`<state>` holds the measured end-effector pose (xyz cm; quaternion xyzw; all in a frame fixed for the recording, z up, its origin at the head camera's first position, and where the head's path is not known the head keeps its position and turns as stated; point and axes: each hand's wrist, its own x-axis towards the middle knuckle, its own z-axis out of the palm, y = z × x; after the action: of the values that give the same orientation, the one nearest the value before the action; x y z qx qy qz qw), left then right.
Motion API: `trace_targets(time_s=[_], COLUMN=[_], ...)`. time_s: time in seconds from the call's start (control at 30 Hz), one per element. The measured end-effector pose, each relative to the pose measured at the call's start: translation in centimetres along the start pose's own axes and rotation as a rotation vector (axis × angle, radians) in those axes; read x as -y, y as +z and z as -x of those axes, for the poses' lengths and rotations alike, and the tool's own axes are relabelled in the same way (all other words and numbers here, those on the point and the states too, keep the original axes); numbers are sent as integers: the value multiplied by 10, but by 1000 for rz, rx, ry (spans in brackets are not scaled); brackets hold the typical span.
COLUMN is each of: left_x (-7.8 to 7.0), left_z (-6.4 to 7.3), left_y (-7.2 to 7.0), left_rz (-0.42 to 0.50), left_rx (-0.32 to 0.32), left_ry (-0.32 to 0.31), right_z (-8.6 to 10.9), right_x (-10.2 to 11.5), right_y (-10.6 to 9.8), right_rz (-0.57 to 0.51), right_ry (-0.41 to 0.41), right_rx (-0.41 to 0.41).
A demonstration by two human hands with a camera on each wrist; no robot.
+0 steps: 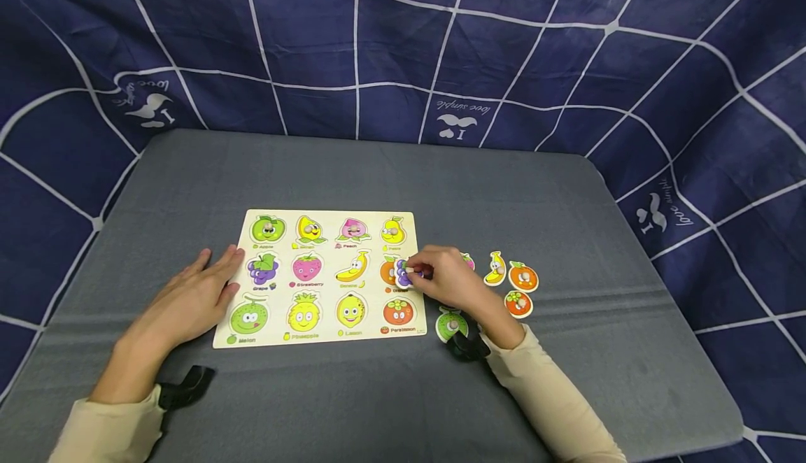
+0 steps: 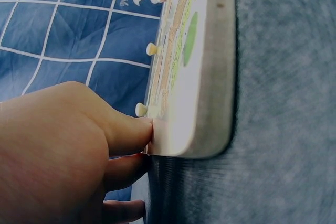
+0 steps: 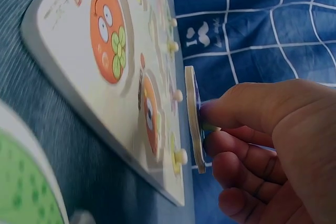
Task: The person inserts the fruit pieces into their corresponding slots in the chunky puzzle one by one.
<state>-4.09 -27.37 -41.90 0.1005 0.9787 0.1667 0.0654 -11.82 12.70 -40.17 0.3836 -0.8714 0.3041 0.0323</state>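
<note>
A cream wooden fruit puzzle board (image 1: 330, 229) lies flat on the table. My left hand (image 1: 189, 302) rests along its left edge with fingers extended; in the left wrist view the thumb (image 2: 128, 135) touches the board near a corner. My right hand (image 1: 450, 274) pinches a purple grape piece (image 1: 401, 273) by its knob. In the right wrist view that grape piece (image 3: 193, 119) is tilted on edge, held above the board and apart from it. It partly covers the printed orange (image 1: 387, 267). Top-row pieces with knobs, such as the apple (image 1: 268, 229), sit in the board.
Right of the board lie loose pieces: a banana (image 1: 495, 268), an orange (image 1: 524, 277), a persimmon (image 1: 518, 303), a green melon (image 1: 450, 324) and a pink one partly hidden by the right hand. A blue checked cloth (image 1: 403, 43) hangs around the grey table (image 1: 352, 407).
</note>
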Motion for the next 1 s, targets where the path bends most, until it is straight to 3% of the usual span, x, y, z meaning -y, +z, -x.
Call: trace_targets(time_s=[1.0], left_x=[1], left_z=[0], left_y=[1], left_rz=[2], left_rx=[-11], left_ry=[13], right_z=[-41], right_x=[33], right_y=[37], right_rz=[-14], right_ry=[-149], right_rx=[69])
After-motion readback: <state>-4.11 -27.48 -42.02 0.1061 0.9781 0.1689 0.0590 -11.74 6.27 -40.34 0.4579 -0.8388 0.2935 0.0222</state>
